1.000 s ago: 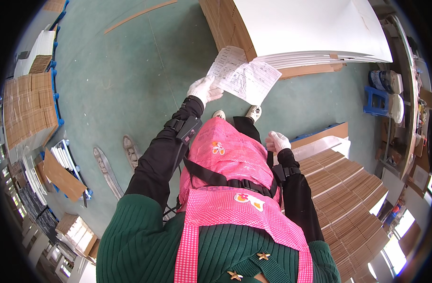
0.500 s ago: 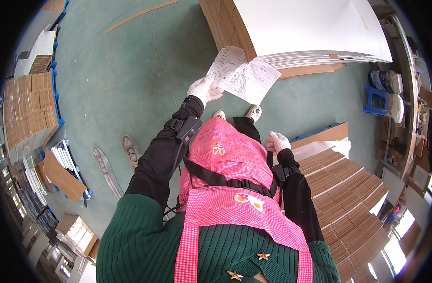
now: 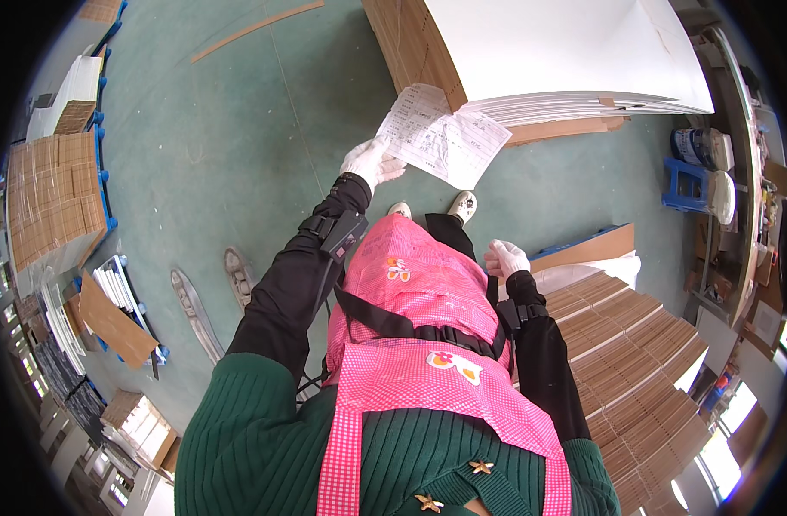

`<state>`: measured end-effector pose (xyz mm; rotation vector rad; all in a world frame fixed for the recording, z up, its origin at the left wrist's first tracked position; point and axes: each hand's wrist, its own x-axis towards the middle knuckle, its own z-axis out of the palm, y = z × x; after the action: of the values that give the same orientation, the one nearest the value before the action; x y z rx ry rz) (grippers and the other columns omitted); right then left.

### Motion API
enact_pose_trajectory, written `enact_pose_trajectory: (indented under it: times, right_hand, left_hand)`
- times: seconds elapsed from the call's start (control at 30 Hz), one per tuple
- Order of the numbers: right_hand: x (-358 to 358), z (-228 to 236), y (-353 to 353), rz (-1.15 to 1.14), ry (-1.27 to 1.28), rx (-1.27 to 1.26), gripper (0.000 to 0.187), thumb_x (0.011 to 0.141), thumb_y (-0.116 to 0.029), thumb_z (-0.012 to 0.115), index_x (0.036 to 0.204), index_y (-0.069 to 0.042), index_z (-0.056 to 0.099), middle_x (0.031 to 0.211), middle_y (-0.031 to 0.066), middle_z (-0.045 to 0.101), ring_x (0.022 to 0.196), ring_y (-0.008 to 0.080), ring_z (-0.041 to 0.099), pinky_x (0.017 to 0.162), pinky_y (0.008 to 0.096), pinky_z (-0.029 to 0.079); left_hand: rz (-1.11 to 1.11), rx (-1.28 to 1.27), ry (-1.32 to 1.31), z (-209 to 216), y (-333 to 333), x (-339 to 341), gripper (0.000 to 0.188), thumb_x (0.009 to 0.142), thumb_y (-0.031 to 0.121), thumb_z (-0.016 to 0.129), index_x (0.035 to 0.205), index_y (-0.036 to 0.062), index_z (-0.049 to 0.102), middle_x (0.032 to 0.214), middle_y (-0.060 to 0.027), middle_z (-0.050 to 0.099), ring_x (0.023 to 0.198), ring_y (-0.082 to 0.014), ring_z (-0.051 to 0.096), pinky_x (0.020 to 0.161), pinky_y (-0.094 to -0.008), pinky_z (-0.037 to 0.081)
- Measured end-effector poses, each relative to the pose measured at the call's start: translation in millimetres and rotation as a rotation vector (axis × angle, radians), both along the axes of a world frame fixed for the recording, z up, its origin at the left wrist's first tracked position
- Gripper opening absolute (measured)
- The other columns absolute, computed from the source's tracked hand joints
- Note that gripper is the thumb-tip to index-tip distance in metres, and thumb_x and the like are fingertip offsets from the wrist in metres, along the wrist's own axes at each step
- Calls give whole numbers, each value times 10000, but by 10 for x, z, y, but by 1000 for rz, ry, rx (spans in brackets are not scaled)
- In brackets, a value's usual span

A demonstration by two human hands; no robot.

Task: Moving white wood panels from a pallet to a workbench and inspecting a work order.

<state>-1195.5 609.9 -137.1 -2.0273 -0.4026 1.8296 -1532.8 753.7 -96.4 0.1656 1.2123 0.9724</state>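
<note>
My left hand (image 3: 373, 163), in a white glove, is closed on the near-left edge of a creased printed paper sheet (image 3: 445, 138). The sheet spreads out in front of me, its far edge overlapping the corner of a tall stack of white-faced cardboard sheets (image 3: 574, 43) in the view. My right hand (image 3: 505, 258), also gloved in white, hangs beside the pink checked apron (image 3: 419, 267) with its fingers loosely curled in. Nothing shows in it. Close by it lies a large pile of folded brown cardboard (image 3: 626, 344).
Green floor (image 3: 213, 146) stretches to the left, with a long cardboard strip (image 3: 256, 30) on it. Wrapped cardboard stacks (image 3: 58, 198) stand along the left side, near two long grey forks (image 3: 196, 314). A blue stool (image 3: 686, 185) stands by the right-hand shelving (image 3: 737, 172).
</note>
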Motion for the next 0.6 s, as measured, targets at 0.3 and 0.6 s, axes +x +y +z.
enact_pose_trajectory:
  times: [0.3,0.6]
  right_hand:
    - [0,15,9,7,1,6,341,882,-308,599,1086,-37,561,785,91,627,537,131,557,482,265,487]
    - [-33,56,32,9,-4,4,331,883,-300,602,1073,-33,557,767,89,624,517,129,546,469,260,470]
  left_hand:
    - [1,2,-4,42,1,-6,294,890,253,618,1091,54,537,951,-131,619,814,-278,650,754,-436,566]
    - [4,-9,-11,30,-11,-40,297,899,256,604,1106,53,539,973,-130,626,802,-270,651,773,-427,558]
